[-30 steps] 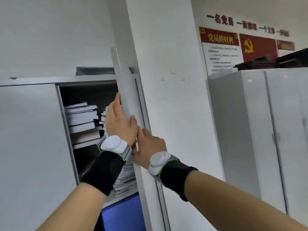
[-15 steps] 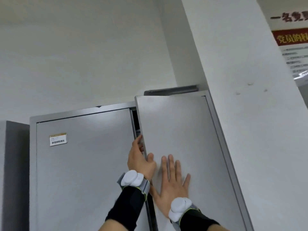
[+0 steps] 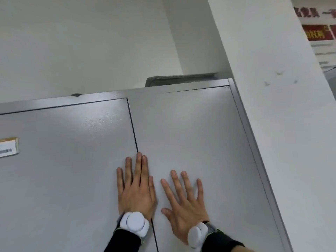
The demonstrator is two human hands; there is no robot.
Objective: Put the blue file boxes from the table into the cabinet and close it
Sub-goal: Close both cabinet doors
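**Cabinet shut, boxes out of sight**

A white wall (image 3: 81, 42) rises behind the grey cabinet (image 3: 241, 113). My fingers (image 3: 139, 164) lie spread and flat, gripping nothing: left hand (image 3: 136, 191) across the seam (image 3: 132, 124), right hand (image 3: 183, 202) on the right door (image 3: 190, 133). Half a second ago that door stood ajar; now it sits flush. No blue file boxes show; presumably they are inside. I judge the task nearly done.

A white wall (image 3: 81, 42), a pillar (image 3: 272, 88), and blurred, perhaps red, posters (image 3: 315, 34).
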